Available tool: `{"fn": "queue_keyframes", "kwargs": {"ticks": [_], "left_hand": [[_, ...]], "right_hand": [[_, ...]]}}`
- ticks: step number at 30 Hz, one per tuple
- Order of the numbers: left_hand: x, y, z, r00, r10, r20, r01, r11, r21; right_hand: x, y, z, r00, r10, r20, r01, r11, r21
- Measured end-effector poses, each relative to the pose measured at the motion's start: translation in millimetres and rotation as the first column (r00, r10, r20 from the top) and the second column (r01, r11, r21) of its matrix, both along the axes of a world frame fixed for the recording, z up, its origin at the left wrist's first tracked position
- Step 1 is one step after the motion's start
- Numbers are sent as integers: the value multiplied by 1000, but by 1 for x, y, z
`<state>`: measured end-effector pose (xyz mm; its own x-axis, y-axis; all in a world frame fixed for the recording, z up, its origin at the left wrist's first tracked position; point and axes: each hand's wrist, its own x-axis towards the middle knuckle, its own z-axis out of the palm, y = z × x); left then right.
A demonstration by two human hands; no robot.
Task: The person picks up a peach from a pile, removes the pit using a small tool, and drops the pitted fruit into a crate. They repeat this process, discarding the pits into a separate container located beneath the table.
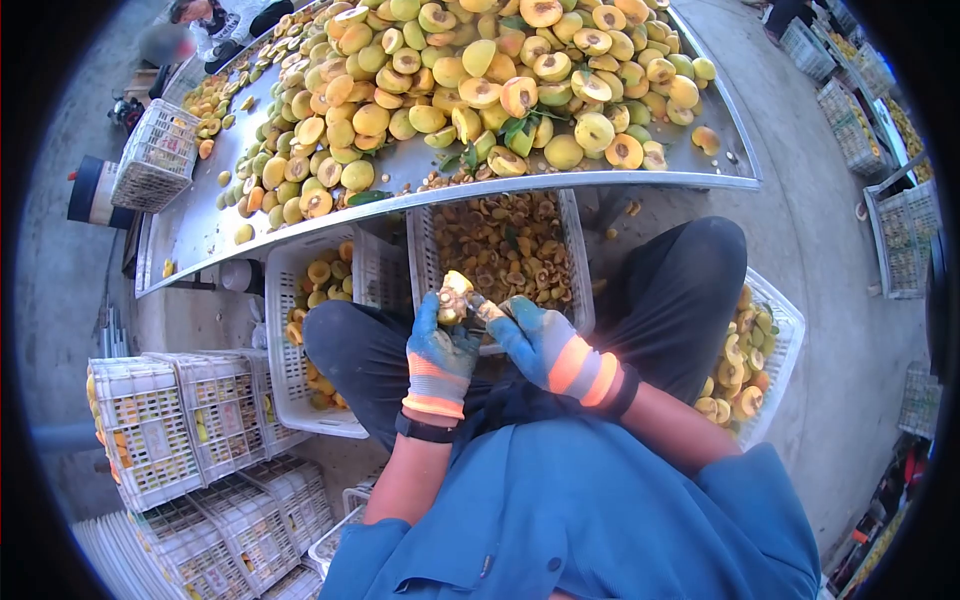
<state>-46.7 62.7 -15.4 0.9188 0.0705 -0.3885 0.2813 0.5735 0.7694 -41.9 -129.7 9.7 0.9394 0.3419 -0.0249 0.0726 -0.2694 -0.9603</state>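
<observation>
My left hand [440,352], in a blue-coated glove with an orange cuff, is closed on a cut apricot [455,298] with pale yellow flesh and a brownish pit side. In my right hand [540,340], gloved alike, is a small knife-like tool [487,309] with a light handle; its dark tip meets the fruit, and the blade's shape is hard to make out. Both hands are over a white crate [582,262] of brown pits and fruit scraps between my knees. Above them, halved apricots [480,90] lie heaped on a metal table [420,190].
One white crate of halves [278,350] stands by my left knee, another crate [785,330] by my right. Stacked crates [150,430] fill the lower left. The table's raised metal edge runs ahead. A person [215,30] sits at the far left; more crates [905,240] line the right.
</observation>
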Motion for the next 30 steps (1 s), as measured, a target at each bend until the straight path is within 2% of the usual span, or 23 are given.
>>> {"fn": "queue_keyframes", "kwargs": {"ticks": [1, 3, 9, 13, 15, 18, 19, 22, 23, 26, 28, 29, 30], "left_hand": [[-1, 2, -5, 999, 21, -40, -25, 993, -112], [-2, 0, -1, 998, 20, -65, -28, 991, -128], [-10, -2, 1, 996, 56, -73, -66, 987, -146], [-7, -7, -2, 991, 79, -105, -90, 991, -101], [-5, -9, 0, 983, 107, -146, -135, 971, -196], [-4, -6, 8, 959, 194, -205, -233, 954, -187], [-5, -6, 13, 958, 189, -214, -230, 956, -185], [-5, -5, 8, 937, 185, -296, -238, 959, -154], [-2, -8, 9, 950, 164, -266, -213, 963, -167], [-9, -15, 11, 966, 179, -188, -196, 977, -79], [-10, -16, 4, 971, 190, -148, -197, 980, -36], [-9, -10, 6, 958, 190, -217, -222, 965, -137], [-7, -7, 7, 942, 179, -285, -250, 939, -236]], "right_hand": [[0, 0, -1, 999, -25, -32, 26, 999, 19], [1, -1, 0, 993, -73, -97, 79, 995, 56], [-3, 2, 4, 998, -57, 3, 56, 994, 96], [-5, 5, -9, 998, -39, 56, 40, 999, -12], [-4, 2, -8, 998, -39, 43, 41, 998, -43], [-1, -4, 0, 1000, 27, 16, -19, 918, -397], [-4, -3, -4, 997, -64, 35, 72, 958, -279], [-6, -2, -7, 994, -81, 74, 85, 995, -52], [-5, 0, -2, 989, -86, 121, 90, 995, -31], [-2, -1, -4, 998, 15, 55, -6, 988, -156], [2, -6, -5, 1000, 23, 14, -17, 951, -310], [4, -10, -5, 1000, 21, -5, -22, 923, -385], [2, -12, -11, 999, -22, 42, 34, 953, -300]]}}
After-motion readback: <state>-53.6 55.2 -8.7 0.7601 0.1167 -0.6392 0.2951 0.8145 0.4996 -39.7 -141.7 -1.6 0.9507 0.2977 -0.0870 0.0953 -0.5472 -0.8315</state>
